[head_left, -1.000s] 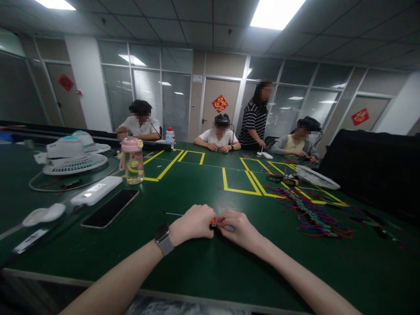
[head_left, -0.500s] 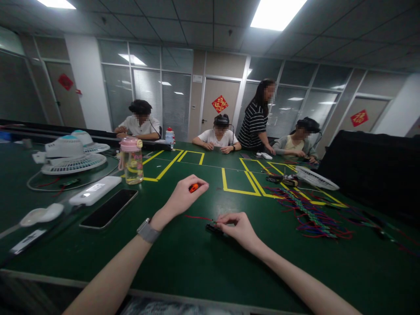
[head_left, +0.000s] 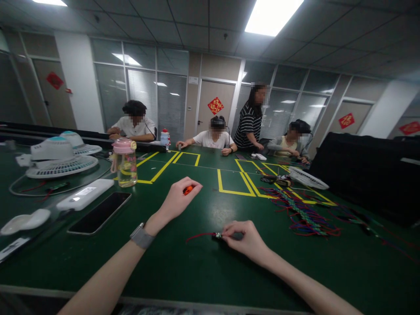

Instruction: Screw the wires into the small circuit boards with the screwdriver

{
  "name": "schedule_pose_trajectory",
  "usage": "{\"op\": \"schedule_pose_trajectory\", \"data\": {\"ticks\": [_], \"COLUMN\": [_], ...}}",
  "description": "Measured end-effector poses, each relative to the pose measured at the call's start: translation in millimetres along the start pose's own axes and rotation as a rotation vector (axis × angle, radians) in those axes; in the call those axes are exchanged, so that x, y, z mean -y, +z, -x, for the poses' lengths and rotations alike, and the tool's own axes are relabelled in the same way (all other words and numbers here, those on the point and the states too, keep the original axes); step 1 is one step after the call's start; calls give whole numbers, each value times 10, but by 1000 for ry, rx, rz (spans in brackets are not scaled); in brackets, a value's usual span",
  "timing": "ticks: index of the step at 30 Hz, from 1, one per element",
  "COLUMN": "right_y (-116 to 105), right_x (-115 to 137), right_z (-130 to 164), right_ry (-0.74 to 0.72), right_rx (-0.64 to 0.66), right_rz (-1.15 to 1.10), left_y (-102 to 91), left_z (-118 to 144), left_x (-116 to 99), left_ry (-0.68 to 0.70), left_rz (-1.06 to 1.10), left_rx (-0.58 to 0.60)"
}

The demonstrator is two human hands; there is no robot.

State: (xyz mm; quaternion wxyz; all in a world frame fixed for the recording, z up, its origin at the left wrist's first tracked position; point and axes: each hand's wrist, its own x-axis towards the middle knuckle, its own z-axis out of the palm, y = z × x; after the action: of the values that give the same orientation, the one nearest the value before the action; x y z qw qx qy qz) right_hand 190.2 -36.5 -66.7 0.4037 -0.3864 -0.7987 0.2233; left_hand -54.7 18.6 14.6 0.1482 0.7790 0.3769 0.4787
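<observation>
My left hand (head_left: 182, 197) is raised above the green table, its fingers curled closed around a small orange object (head_left: 188, 190). Most of that object is hidden in the palm, so its kind does not show. To the right and nearer me, my right hand (head_left: 244, 238) pinches the end of a small circuit board (head_left: 217, 235) between thumb and fingertips, low over the tabletop. A thin red wire (head_left: 200, 236) runs leftward from the board, its far end loose. The two hands are apart.
A heap of wired circuit boards (head_left: 303, 212) lies to the right, near a white fan part (head_left: 308, 178). At left are a phone (head_left: 100, 213), a white power bank (head_left: 85, 194), a pink-lidded bottle (head_left: 124, 164) and fan units (head_left: 62, 159). Several people are across the table (head_left: 157, 271).
The view has turned slightly right. My right hand has come a little nearer me, and the board now shows more plainly at its fingertips. My left hand keeps its closed grip.
</observation>
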Motion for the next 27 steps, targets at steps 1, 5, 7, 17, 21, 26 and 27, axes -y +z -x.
{"op": "schedule_pose_trajectory", "data": {"ticks": [1, 5, 7, 17, 21, 26, 27], "right_y": [-97, -591, -884, -1885, -1867, -1861, -1869], "right_x": [8, -7, -81, -557, -524, -548, -559], "right_z": [94, 623, 944, 1793, 1731, 1764, 1781], "right_ry": [-7, 13, 72, 626, 663, 560, 530], "right_rx": [-3, -50, -141, -572, -621, -599, -573], "right_rz": [23, 180, 300, 420, 321, 397, 431], "left_y": [-1, 5, 17, 62, 35, 29, 32], "left_z": [-1, 4, 13, 43, 44, 44, 45], "left_x": [2, -11, -28, -39, -11, 7, 8], "left_ry": [1, 11, 20, 12, 20, 45, 49], "left_rz": [-2, -19, -26, -45, -75, -90, -89], "left_rx": [3, 27, 42, 75, 74, 62, 61]}}
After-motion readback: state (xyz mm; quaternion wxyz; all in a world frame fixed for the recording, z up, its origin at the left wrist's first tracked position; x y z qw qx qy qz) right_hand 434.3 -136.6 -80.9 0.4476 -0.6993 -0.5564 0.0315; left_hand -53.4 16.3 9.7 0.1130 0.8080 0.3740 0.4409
